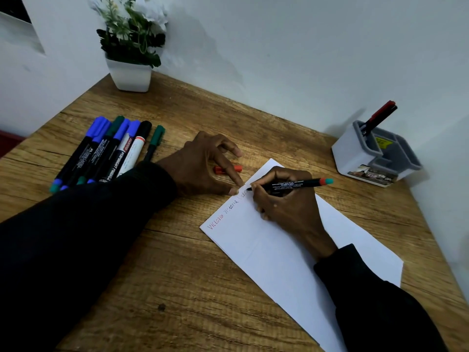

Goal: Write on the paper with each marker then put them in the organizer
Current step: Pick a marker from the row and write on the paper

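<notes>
Along the left edge of the brown wood-grain worktop [177, 275] we see a row of capped markers [106, 151] lying side by side, with blue, green and black caps; our dark left sleeve covers their near ends. At the far left corner stands a white square pot with a green and white artificial plant [130, 74].

Our left hand [203, 166] rests palm down near the middle of the worktop, its fingers [234, 148] spread apart and gripping nothing; the thumb and forefinger tips press at the far left edge of the white sheet of paper [279, 262]. Under that hand, on the bare wood, lies a small red marker cap [228, 169].

The paper lies slantwise from the middle toward the near right edge of the worktop. Along its left edge we read a name written three times, first in red, then in darker ink, the third partly hidden.

Our right hand [284, 199] lies on the paper, its fingers closed around a black-barrelled marker with a red and teal end [294, 184], whose tip touches the paper by the last word.

At the far right corner, against the wall, sits a white and grey plastic organizer with compartments [355, 156]; two markers, one red, one black [380, 116], lean out of its rear left compartment.
</notes>
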